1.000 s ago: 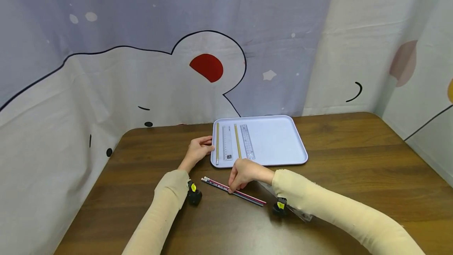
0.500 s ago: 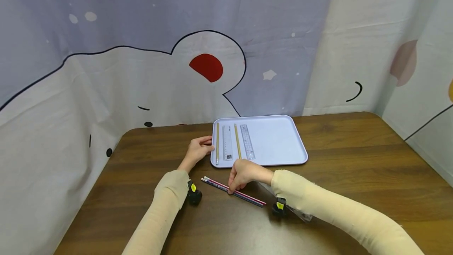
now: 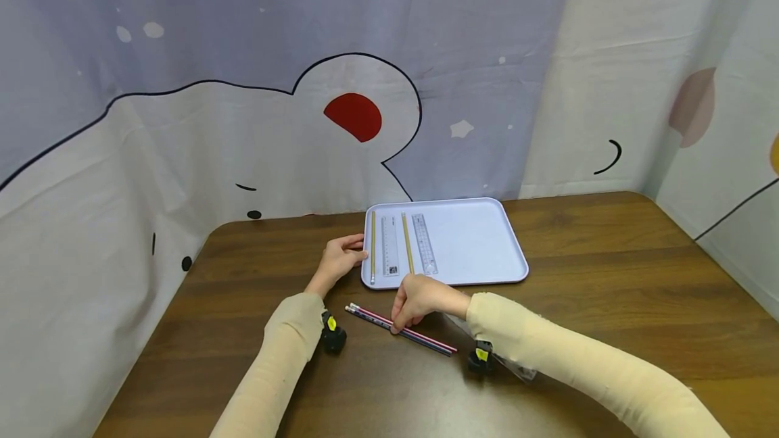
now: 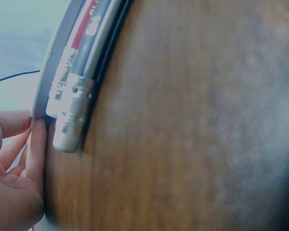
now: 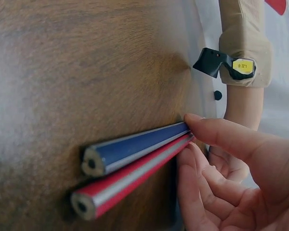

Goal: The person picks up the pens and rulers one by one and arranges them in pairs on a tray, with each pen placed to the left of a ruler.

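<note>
My right hand (image 3: 422,296) pinches two pencils on the table in front of the tray, thumb on one side and fingers on the other. One pencil is blue (image 5: 139,144), the other red (image 5: 135,178); they lie side by side, white eraser ends to the left and unsharpened ends to the right. At the left edge of the white tray (image 3: 475,242), my left hand (image 3: 337,262) grips the rim between thumb and fingers. Two yellow pencils (image 3: 373,249) and two clear rulers (image 3: 425,242) lie alternating in the tray's left half.
Partly hidden beneath my right forearm is a clear plastic item (image 3: 522,372) on the wooden table (image 3: 584,309). A printed curtain (image 3: 487,86) hangs right behind the table's far edge.
The right-hand ends of the red and blue pencils have spread slightly apart. Both hands stay nearly where they were.
</note>
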`<state>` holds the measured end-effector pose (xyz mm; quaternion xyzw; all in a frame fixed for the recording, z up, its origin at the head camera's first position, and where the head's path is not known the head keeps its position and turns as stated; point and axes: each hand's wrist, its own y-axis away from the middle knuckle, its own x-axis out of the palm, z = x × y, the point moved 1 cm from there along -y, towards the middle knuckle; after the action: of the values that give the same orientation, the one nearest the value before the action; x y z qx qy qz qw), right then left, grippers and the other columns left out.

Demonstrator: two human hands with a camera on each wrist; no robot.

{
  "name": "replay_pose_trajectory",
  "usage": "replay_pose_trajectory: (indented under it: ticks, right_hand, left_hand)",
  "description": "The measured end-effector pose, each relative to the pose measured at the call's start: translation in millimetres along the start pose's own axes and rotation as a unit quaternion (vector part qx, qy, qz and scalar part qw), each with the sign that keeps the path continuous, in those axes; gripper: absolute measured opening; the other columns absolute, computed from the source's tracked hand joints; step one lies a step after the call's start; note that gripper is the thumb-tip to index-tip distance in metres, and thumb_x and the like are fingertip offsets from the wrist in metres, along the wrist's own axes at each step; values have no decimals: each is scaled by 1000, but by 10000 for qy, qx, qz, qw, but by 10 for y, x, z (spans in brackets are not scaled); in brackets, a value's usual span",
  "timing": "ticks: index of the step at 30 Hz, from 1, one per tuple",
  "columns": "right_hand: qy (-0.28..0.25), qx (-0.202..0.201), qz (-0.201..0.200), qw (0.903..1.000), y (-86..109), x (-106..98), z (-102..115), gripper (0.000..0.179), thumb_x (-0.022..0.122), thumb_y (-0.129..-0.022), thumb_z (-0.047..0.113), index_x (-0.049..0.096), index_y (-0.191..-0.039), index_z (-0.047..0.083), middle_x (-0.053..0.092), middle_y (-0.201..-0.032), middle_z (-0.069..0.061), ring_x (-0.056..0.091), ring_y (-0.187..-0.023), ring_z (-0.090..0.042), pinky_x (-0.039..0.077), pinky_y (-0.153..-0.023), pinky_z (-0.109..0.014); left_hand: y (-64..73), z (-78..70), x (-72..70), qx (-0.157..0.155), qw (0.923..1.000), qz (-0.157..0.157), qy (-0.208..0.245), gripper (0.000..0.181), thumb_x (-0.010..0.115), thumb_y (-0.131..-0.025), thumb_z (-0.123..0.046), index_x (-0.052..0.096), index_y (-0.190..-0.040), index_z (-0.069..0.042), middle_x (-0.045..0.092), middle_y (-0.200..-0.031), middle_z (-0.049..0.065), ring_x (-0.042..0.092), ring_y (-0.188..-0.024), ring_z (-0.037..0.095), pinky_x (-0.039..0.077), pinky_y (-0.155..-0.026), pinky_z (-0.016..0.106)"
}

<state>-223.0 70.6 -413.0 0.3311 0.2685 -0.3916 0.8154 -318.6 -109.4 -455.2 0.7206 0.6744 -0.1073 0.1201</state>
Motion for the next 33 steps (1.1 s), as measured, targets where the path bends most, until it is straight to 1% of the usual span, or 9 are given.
replay_pose_trajectory:
  ticks: [11,18,27,33]
  right_hand:
    - [-266,-36,141,9995,-13,-6,-34,12,81,-62,18,71,-68,12,60,-51,5,56,-49,-6,53,-52,-21]
    - [-475,14,275,9985,-26,-14,-52,12,80,-64,16,72,-70,11,59,-52,5,55,-51,-5,53,-53,-21]
    - [-493,8,288,9984,-7,-16,-40,11,79,-65,15,72,-70,9,60,-53,4,55,-51,-5,54,-54,-21]
    - [-403,-107,292,9987,-1,-52,-14,10,79,-66,14,72,-70,9,59,-52,5,54,-51,-5,54,-54,-21]
  left_hand:
    - [3,-11,6,-51,10000,14,53,45,64,-79,0,55,-123,-3,60,-116,19,59,-84,10,56,-75,28]
    - [28,-31,0,-37,10000,36,-6,46,63,-79,0,53,-124,-1,59,-117,21,60,-84,11,56,-76,29]
    - [29,-17,1,-6,10000,43,35,46,63,-79,1,53,-124,0,58,-118,22,61,-87,14,56,-75,29]
    - [36,-20,5,55,10000,11,42,45,64,-79,1,54,-123,-1,60,-116,22,61,-87,15,56,-75,29]
